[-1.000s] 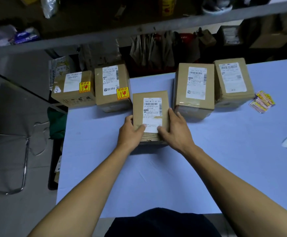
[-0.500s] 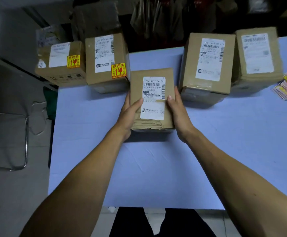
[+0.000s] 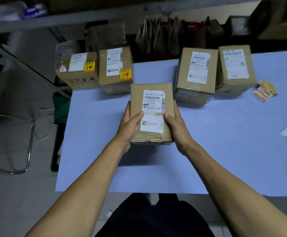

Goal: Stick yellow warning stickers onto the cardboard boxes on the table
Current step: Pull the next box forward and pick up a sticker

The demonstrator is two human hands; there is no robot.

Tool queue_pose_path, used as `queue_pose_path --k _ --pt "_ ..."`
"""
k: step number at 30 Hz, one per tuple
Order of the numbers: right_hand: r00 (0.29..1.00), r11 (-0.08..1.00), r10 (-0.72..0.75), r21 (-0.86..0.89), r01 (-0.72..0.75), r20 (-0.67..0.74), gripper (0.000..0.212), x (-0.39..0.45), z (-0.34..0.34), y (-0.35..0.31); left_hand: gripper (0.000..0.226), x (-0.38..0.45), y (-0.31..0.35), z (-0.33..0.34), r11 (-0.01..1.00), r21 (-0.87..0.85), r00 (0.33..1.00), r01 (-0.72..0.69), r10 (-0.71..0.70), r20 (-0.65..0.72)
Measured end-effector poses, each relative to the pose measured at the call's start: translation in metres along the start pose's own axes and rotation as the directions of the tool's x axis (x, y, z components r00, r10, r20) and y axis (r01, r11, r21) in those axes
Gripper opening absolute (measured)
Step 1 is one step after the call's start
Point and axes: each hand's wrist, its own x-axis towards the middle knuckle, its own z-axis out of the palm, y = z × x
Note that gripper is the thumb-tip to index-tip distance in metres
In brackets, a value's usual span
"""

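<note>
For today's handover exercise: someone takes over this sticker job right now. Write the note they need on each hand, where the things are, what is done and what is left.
Left hand and right hand: both grip the middle box by its sides, thumbs on top; neither holds a sticker.
Things: five boxes on the blue table. The sticker stack lies at the far right, beside the far-right box.
Done: the far-left box and the second box each carry a yellow sticker.
Left: the middle box, the fourth box and the far-right box show only white shipping labels.
</note>
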Motion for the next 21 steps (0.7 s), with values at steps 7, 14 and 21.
queue_pose_path --k 7,14,21 --pt "0.985 0.997 -0.080 -0.034 0.076 -0.152 0.079 -0.064 0.001 -0.010 0.040 -0.036 0.000 0.011 0.999 0.023 0.986 -0.033 0.029 0.162" --pt "0.936 0.995 -0.094 -0.064 0.077 -0.338 0.081 -0.125 -0.034 0.002 0.037 -0.067 -0.012 0.053 0.996 0.088 0.933 -0.023 -0.010 0.359" --pt "0.902 0.997 -0.080 -0.042 0.069 -0.424 0.081 -0.149 -0.089 0.012 0.032 -0.079 -0.025 0.111 0.988 0.151 0.909 -0.018 -0.047 0.415"
